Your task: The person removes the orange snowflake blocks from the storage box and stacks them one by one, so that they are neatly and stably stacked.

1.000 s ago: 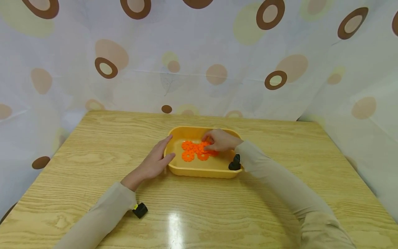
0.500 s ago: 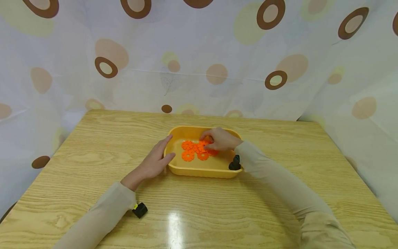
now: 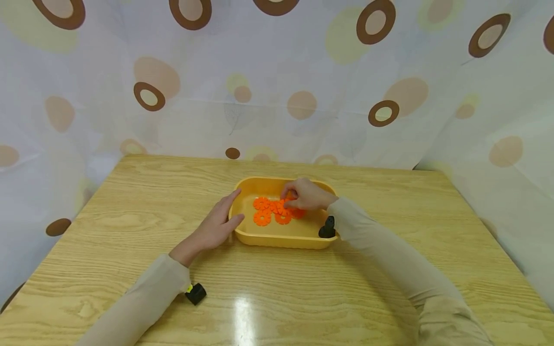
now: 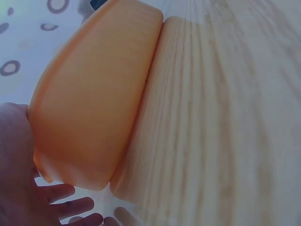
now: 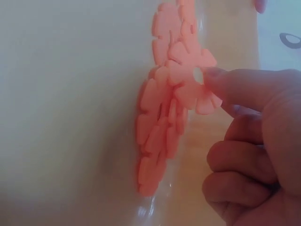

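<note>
A yellow-orange plastic tray (image 3: 283, 241) sits on the table. Several flat orange flower-shaped discs (image 3: 261, 218) lie inside it, some overlapping. My right hand (image 3: 308, 193) reaches into the tray from the right. In the right wrist view, thumb and forefinger pinch one flower-shaped disc (image 5: 186, 70) at its edge, lifted at a tilt beside the others; the remaining fingers are curled. My left hand (image 3: 212, 227) rests against the tray's left end, thumb over the rim and fingers extended along the outside. The left wrist view shows the tray's outer wall (image 4: 89, 103) beside that hand.
The wood-grain table (image 3: 277, 288) extends around the tray on all sides. A patterned cloth (image 3: 268, 120) hangs behind the table. Black wrist cameras show on the left sleeve (image 3: 195, 294) and near the tray's right front corner (image 3: 327, 227).
My right hand shifts only slightly over the discs, keeping its pinch. The left hand stays at the tray's left end.
</note>
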Available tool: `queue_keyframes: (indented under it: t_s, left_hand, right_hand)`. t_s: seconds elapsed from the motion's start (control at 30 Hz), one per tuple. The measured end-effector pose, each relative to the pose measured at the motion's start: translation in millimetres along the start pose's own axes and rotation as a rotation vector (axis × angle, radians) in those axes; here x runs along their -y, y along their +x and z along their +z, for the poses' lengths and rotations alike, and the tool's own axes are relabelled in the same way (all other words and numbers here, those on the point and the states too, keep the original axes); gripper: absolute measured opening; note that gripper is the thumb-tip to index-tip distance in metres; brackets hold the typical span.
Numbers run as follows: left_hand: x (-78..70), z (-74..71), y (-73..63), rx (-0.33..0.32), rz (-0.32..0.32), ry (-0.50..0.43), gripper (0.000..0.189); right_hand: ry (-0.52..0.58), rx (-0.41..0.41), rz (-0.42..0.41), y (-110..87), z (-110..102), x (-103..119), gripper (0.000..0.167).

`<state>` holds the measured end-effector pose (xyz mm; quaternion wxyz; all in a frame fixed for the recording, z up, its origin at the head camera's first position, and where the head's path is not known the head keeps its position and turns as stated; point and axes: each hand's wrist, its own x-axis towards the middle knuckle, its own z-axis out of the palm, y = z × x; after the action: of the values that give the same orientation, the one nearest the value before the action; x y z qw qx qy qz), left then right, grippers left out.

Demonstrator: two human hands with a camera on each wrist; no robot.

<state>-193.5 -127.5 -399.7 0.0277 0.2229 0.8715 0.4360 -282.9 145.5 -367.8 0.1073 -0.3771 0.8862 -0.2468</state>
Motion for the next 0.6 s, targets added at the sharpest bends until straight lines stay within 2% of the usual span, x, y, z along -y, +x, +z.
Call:
queue_keyframes:
  t_s: [0.33,0.6]
  left_hand:
    - [1.7,0.4,0.4,0.002,0.0,-0.015,0.065]
    - [1.3,-0.5,-0.5,0.003,-0.009,-0.013,0.066]
  right_hand:
    - [0.086,0.037,0.103,-0.1,-0.3,-1.3,0.013]
    - [0.217,0.06,0.108,-0.2,-1.0,-6.9,0.016]
